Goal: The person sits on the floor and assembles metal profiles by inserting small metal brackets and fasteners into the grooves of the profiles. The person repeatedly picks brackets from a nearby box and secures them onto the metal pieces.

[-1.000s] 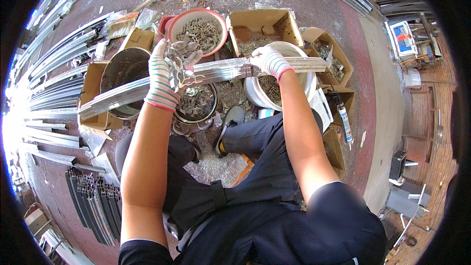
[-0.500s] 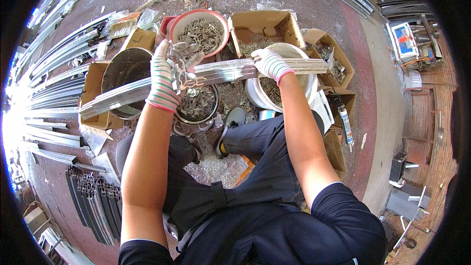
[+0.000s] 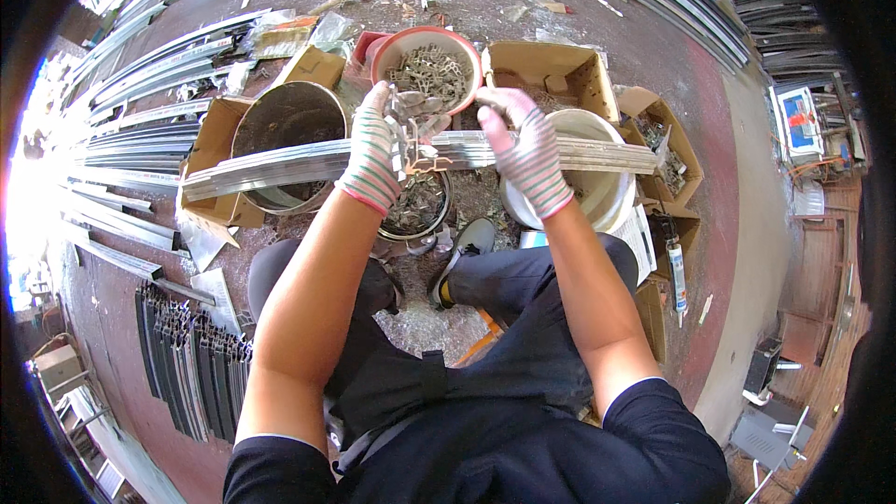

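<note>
A bundle of long silvery metal profiles [image 3: 289, 165] lies crosswise in front of me, above the buckets. My left hand [image 3: 375, 154], in a white glove with green stripes, is closed at the bundle's middle around several small bent metal clips [image 3: 403, 145]. A copper-coloured clip [image 3: 432, 164] sits against the profiles beside that hand. Over the right part of the bundle is my right hand [image 3: 530, 145], in a matching glove. Its thumb and fingers are apart, pointing toward the clips, and I see nothing in them; the fingertips are slightly blurred.
A red-rimmed basin [image 3: 478, 61] of clips stands ahead, with a dark bucket [image 3: 341, 98] at left and a white bucket [image 3: 627, 196] at right. A round pot [image 3: 449, 210] holds metal pieces. Around stand cardboard boxes [image 3: 597, 75], a sealant tube [image 3: 677, 275] and stacked dark profiles [image 3: 191, 364].
My right hand has let go of the profiles' right part and moved left, its fingers now apart near the clips. The left hand keeps its hold. The whole view has shifted slightly.
</note>
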`<state>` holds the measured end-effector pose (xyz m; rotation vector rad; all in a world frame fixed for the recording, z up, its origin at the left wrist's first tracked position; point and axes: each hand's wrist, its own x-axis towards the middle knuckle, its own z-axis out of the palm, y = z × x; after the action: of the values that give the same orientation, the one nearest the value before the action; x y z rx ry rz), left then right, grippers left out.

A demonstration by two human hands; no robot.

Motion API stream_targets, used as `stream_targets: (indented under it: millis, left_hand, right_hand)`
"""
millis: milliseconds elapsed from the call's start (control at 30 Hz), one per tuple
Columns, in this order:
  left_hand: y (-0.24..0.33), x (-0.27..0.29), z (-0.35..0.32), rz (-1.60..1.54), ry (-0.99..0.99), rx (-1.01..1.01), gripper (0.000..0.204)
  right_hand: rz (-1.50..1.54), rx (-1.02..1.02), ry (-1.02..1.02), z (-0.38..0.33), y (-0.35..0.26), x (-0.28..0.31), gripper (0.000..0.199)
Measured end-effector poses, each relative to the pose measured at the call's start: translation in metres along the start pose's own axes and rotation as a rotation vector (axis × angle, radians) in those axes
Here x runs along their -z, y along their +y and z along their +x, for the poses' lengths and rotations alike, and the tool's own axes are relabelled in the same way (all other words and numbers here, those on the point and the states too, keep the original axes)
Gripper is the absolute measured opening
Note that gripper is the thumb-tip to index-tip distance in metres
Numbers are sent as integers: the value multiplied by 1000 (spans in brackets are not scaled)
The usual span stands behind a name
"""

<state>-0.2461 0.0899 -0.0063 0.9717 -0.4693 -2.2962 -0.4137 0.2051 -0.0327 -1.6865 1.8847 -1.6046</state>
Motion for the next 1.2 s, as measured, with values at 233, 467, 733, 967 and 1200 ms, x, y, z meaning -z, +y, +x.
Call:
stream_targets:
  millis: [233,467,733,967,1200]
  left_hand:
    - [-1,-3,7,-102,56,-40,53]
    - [-6,-3,11,-105,29,-43,52]
    - [-11,5,18,-126,26,-70,55]
    - [-10,5,17,-138,73,-81,53]
    - [-8,-1,15,-138,110,-227,48]
  right_hand:
    - [-111,375,-83,-15,-56,-11,56]
    - [-316,540,-53,-14,-56,-19,44]
    - [-200,396,5,-23,-59,-28,30]
    - [175,125,133,-40,-65,-52,27]
    - [701,-317,153,-45,-75,-58,18]
